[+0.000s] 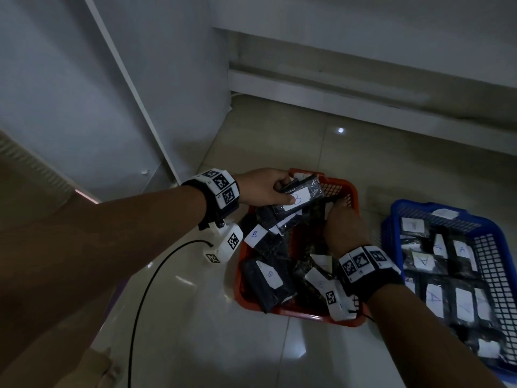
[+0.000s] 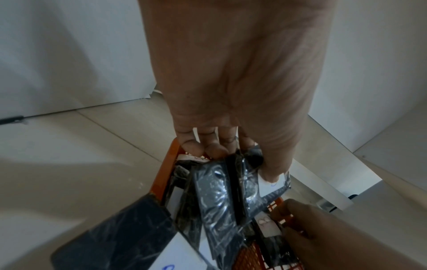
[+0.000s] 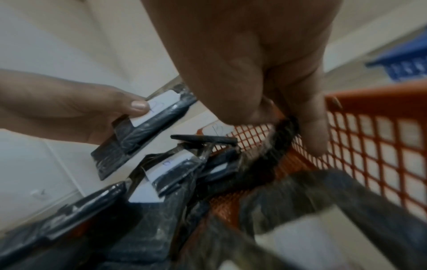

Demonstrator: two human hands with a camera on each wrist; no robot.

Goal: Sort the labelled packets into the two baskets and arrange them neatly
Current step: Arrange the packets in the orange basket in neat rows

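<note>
You're in the arranging step, not the sorting one — both baskets are already loaded. The blue basket (image 1: 397, 217) on your right holds packets marked A, lying fairly flat. The orange basket (image 1: 351, 191) in front of you holds the B packets (image 1: 268, 275), and those are a jumble: overlapped, tilted, a couple riding over the left rim.

Your left hand (image 1: 263, 189) grips a small stack of B packets (image 1: 300, 196) above the far left corner of the orange basket, thumb pressed on the top white label, fingers curled underneath. The left wrist view shows at least two packets in that stack.

Your right hand (image 1: 345, 228) is down inside the orange basket near its far right wall, fingers curled, pinching a dark packet (image 3: 284, 131) against the mesh. The right wrist view is blurred there, so I can't read that packet's label.

Next move, as I judge it — lift the pinched packet onto the held stack, square the edges, labels all facing one way. Then clear a strip of basket floor before setting the stack down, or it lands on the loose ones and slides.

Watch the packets hanging over the left rim; a nudge could tip them onto the floor.
</note>
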